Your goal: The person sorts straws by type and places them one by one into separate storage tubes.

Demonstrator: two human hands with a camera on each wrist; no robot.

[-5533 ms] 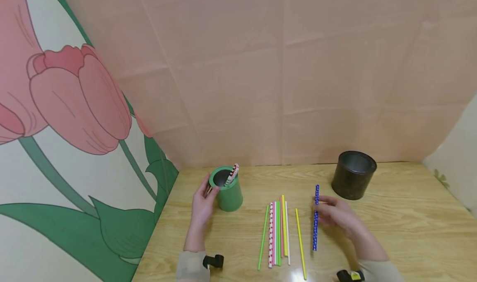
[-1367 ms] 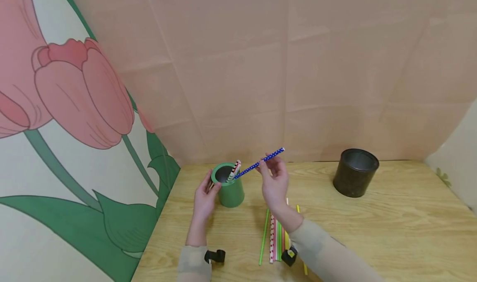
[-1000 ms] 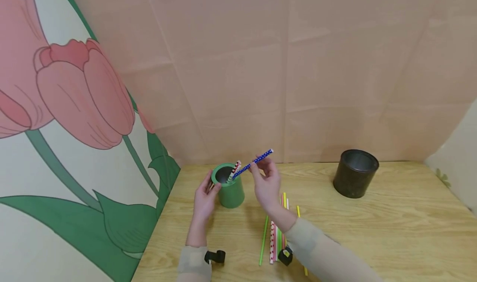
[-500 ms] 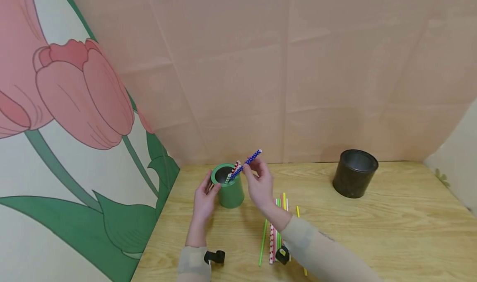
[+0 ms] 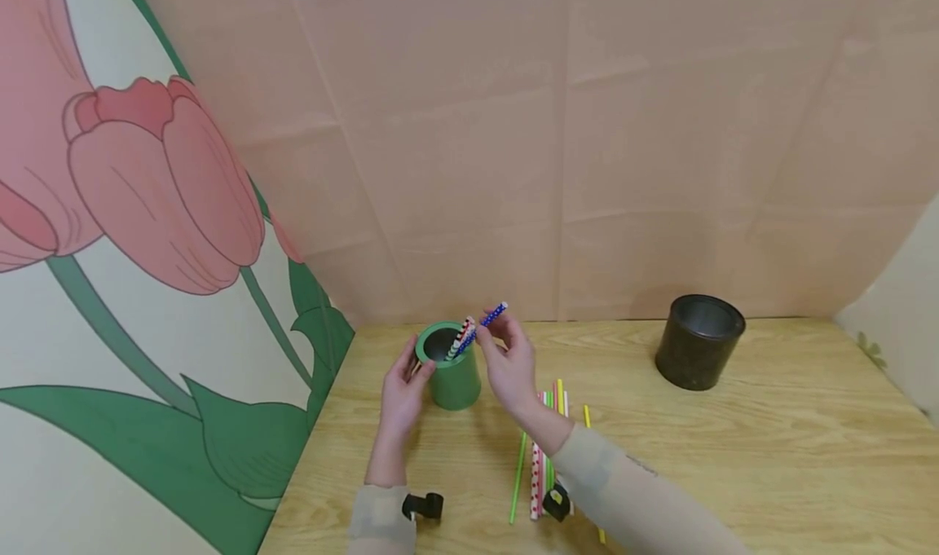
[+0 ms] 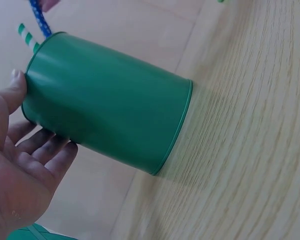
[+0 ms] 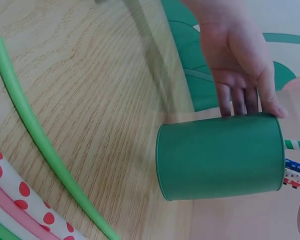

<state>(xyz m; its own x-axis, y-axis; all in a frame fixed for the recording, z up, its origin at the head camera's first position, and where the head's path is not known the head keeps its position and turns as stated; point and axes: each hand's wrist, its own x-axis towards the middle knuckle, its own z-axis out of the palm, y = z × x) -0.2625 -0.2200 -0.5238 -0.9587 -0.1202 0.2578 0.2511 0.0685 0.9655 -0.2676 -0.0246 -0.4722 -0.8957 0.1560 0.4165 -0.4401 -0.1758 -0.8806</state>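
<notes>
My left hand [image 5: 402, 398] holds the green can [image 5: 456, 387] at its left side, thumb at the rim and fingers against the wall. The can stands upright on the table. Between thumb and fingers, my right hand [image 5: 511, 367] pinches a blue straw with white dots [image 5: 496, 313], which slants down into the can's mouth. Beside it, several patterned straws lean at the rim, among them a green-and-white striped straw [image 7: 296, 145] and a red, black and white one [image 5: 466, 325]. The blue straw's lower end is hidden inside the can.
Several coloured straws [image 5: 535, 490] lie side by side on the wooden table [image 5: 770, 457], partly under the right forearm. A green straw [image 5: 517, 477] lies at their left, a yellow straw [image 5: 587, 416] at their right. Back right stands a dark can [image 5: 698, 347].
My right hand has picked the blue dotted straw up from the table, carried it left to the green can and lowered its end inside. My left hand has stayed on the can.
</notes>
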